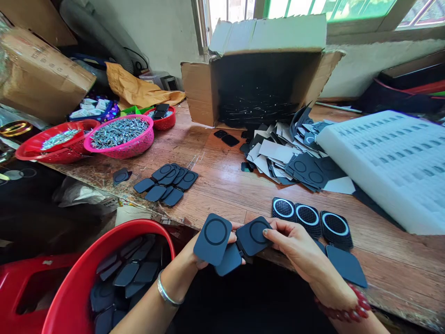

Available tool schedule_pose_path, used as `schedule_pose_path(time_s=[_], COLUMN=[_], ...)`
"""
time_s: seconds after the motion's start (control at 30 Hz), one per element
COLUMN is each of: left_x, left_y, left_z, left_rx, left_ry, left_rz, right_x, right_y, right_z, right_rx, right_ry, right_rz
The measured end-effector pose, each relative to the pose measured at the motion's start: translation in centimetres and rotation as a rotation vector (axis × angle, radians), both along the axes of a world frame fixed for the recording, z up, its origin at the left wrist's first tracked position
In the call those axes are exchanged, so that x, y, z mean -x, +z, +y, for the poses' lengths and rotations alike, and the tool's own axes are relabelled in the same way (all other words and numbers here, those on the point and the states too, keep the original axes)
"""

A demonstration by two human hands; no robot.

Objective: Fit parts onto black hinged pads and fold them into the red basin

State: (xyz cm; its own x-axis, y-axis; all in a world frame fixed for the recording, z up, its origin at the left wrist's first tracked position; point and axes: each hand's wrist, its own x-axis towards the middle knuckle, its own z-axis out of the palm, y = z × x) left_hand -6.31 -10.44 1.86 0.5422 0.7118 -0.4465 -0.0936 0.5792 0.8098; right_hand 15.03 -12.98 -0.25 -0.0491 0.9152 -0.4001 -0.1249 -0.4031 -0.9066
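Note:
My left hand (198, 248), with a silver bangle at the wrist, holds a dark hinged pad piece (215, 239) marked with a ring. Its fingers also reach under a second dark piece. My right hand (292, 243), with a red bead bracelet, pinches the right edge of that ringed panel (254, 235), thumb on top. A lower panel (228, 260) hangs below and partly behind the left one. To the right lie several pieces with mesh and white rings (308, 220), with a dark flat panel (346, 266) below. Several folded-out dark pads (167, 183) are grouped left of my hands.
A red tub (57, 297) of dark pads stands at lower left. Pink basket (148, 139) and red baskets (26, 153) hold small metal parts. An open carton (198, 93) stands behind, beside loose dark and white sheets (278, 150) and a white foam tray (410, 185).

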Motion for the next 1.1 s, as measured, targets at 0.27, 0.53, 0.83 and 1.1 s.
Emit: schedule_pose_path(time_s=[0.27,0.53,0.83,1.1], left_x=[0.2,0.6,0.7,0.6], left_y=[-0.8,-1.1,-0.7,-2.0], left_z=[0.8,1.0,0.5,1.0], left_rx=[0.091,0.049,0.054,0.136], left_ry=[-0.034,-0.060,0.058,0.076], left_rz=[-0.054,-0.133,-0.105,-0.060], right_x=[0.1,0.6,1.3,1.3], right_y=[0.1,0.6,1.3,0.5], right_z=[0.0,0.0,0.2,0.2], right_rx=[0.012,0.026,-0.011,-0.027], right_ry=[0.015,0.023,-0.049,-0.044], right_rz=[-0.049,-0.016,-0.079,-0.171])
